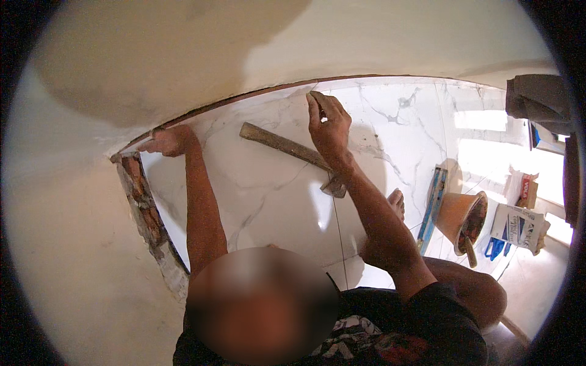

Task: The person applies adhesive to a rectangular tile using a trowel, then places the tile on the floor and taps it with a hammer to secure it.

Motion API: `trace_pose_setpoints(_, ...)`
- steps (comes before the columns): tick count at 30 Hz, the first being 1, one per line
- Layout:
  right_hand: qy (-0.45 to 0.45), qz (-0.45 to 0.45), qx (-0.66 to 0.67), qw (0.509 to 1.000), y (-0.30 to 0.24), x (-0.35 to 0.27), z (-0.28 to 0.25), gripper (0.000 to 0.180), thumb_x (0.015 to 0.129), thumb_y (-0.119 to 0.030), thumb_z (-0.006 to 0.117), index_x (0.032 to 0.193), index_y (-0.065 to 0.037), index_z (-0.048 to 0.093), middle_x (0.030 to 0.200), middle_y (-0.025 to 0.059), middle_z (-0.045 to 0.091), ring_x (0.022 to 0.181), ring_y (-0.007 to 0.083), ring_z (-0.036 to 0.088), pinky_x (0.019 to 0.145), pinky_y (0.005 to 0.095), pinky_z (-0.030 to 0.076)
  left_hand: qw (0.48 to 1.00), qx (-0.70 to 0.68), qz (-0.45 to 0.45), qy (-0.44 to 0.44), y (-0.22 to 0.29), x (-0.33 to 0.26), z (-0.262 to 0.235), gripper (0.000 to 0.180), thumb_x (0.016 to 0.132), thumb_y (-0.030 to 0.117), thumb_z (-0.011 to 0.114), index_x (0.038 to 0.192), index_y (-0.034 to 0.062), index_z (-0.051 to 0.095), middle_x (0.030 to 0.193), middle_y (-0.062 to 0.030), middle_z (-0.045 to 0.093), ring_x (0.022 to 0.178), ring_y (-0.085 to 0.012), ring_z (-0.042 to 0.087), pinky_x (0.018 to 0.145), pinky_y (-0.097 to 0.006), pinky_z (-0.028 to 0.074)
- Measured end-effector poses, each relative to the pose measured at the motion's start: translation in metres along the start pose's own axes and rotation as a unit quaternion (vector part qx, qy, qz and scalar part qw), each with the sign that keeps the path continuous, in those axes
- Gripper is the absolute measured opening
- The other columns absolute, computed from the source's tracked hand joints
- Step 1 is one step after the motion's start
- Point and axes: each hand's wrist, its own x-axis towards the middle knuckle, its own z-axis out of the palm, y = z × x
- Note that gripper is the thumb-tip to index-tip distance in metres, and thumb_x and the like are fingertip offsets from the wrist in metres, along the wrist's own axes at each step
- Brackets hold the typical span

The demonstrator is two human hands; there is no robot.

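My left hand (pixel 170 141) reaches to the far left corner, its fingers stretched out at the foot of the wall. They lie beside the thin brown gap (pixel 210 108) that runs between wall and floor. My right hand (pixel 329 122) is held over the floor near the far wall, thumb and fingertips brought together in a pinch. Whether anything small sits between those dusty fingertips, I cannot make out. A hammer (pixel 281 144) with a worn wooden handle lies on the white marbled floor tiles (pixel 244 189) between my arms. My right forearm passes close to its head.
Along the left wall runs a rough channel (pixel 145 204) of exposed brick. To the right are a blue spirit level (pixel 432 207), an orange bucket (pixel 458 213) tilted over with a handled tool in it, and a printed paper bag (pixel 519 226). Dark cloth (pixel 537 100) hangs at the far right.
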Motion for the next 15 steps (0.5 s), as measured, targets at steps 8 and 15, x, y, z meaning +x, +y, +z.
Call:
trace_pose_setpoints(8,-0.066,-0.071,-0.017,0.995,0.005,0.002,0.010,0.041,0.091,-0.014,0.064,0.131,-0.008,0.054,0.093,0.0170,0.064,0.085,0.0364,0.065,0.068,0.0472,0.056,0.989,0.080,0.046,0.119,-0.019,0.020,0.037,0.045,0.089,0.020,0.062,0.122,-0.0091,0.052,0.144,-0.0379,0.030,0.124,-0.0479,0.049,0.087,-0.051,0.057)
trace_pose_setpoints(15,-0.054,-0.172,-0.039,0.983,0.025,0.019,0.027,0.039,0.086,-0.006,0.069,0.123,-0.002,0.056,0.091,0.0151,0.063,0.077,0.0326,0.064,0.064,0.0414,0.056,0.984,0.115,0.075,0.114,-0.025,0.027,0.041,0.045,0.089,0.020,0.062,0.121,-0.0085,0.053,0.143,-0.0369,0.032,0.124,-0.0470,0.050,0.087,-0.051,0.057)
